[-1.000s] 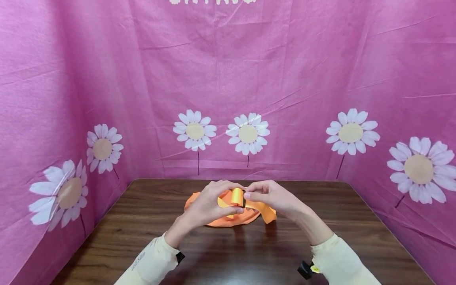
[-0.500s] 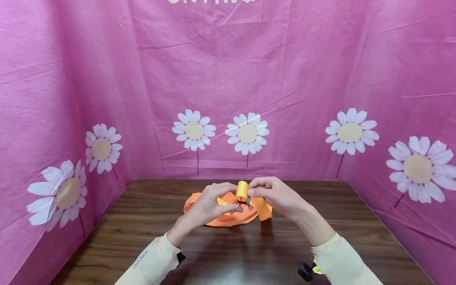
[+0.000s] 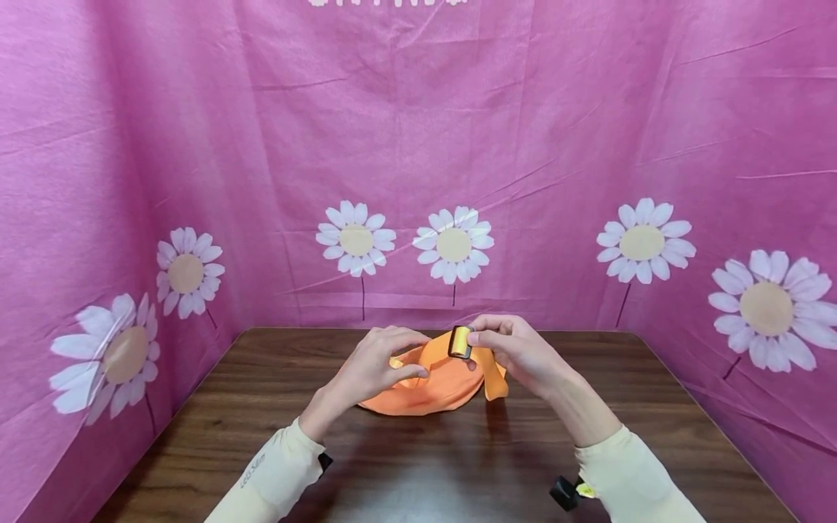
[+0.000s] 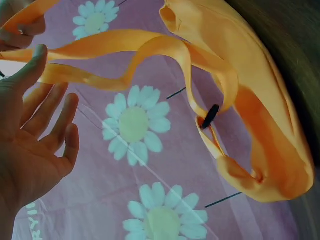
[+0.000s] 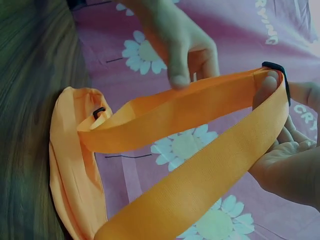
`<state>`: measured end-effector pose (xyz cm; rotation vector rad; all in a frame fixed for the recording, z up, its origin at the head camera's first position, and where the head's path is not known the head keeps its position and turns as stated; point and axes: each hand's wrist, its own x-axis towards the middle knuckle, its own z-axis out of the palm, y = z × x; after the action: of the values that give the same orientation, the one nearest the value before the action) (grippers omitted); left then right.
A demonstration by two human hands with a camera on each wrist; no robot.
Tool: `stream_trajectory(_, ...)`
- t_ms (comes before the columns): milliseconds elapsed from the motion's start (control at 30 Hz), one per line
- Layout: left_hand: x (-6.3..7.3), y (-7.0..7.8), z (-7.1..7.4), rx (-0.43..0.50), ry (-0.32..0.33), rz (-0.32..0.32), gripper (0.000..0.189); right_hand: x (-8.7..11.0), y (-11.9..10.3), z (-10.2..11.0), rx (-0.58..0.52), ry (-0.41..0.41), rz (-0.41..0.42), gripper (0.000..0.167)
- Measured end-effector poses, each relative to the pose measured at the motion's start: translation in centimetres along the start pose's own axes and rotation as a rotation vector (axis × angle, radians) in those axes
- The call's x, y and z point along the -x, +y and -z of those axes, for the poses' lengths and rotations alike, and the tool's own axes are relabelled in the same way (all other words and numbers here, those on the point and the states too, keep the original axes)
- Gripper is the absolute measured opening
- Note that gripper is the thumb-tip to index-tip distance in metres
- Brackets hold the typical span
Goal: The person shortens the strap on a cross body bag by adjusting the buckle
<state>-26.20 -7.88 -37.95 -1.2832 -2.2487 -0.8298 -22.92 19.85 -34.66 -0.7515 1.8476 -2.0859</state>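
Observation:
An orange fabric bag [image 3: 418, 399] lies on the table with an orange webbing strap [image 5: 170, 130] rising from it. In the head view my right hand [image 3: 523, 356] pinches the strap at a black slider buckle [image 5: 274, 65], holding it above the bag; the right wrist view has my thumb against the webbing just inside the buckle. A second small black fitting [image 4: 210, 116] sits on the strap close to the bag. My left hand [image 3: 375, 367] hovers over the bag's left side, thumb and fingers apart beside the strap, gripping nothing.
The dark wooden table [image 3: 261, 436] is surrounded by a pink cloth backdrop [image 3: 549, 131] printed with white daisies. Black devices hang at both wrists, such as the wrist camera [image 3: 564, 494] by the right sleeve. A free strap end [image 3: 497, 385] dangles below my right hand.
My right hand has drawn the buckle up and rightward, and the buckle now faces the head camera. My left hand, earlier close around the buckle, is away from it and slightly further left.

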Motion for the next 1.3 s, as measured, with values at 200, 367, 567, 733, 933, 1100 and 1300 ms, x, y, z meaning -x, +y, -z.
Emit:
stream_trajectory(200,-0.1,1.8,0.1,0.087,0.028,-0.018,0.063,0.0,0.4,-0.4,0.167,0.002,-0.032,0.017)
stream_trajectory(367,-0.3,3.2,0.0,0.136,0.064,-0.097,0.061,-0.2,0.7,-1.0,0.233,-0.042,-0.039,0.019)
stream_trajectory(567,-0.3,3.4,0.3,0.129,0.089,-0.109,0.056,-0.1,0.7,-0.8,0.274,-0.045,-0.050,0.021)
stream_trajectory(733,-0.3,3.3,0.9,0.108,0.089,-0.111,0.056,0.2,0.5,0.1,0.273,-0.005,-0.087,0.023)
stream_trajectory(933,-0.4,3.3,1.2,0.088,0.071,-0.104,0.054,0.5,0.3,0.6,0.262,-0.027,-0.074,0.022)
stream_trajectory(1100,-0.4,3.4,1.1,0.117,0.043,-0.095,0.052,0.5,0.4,0.3,0.269,-0.027,-0.060,0.023)
stream_trajectory(1300,-0.2,3.4,0.8,0.145,0.039,-0.085,0.052,0.2,0.6,-0.1,0.288,-0.047,-0.046,0.024)
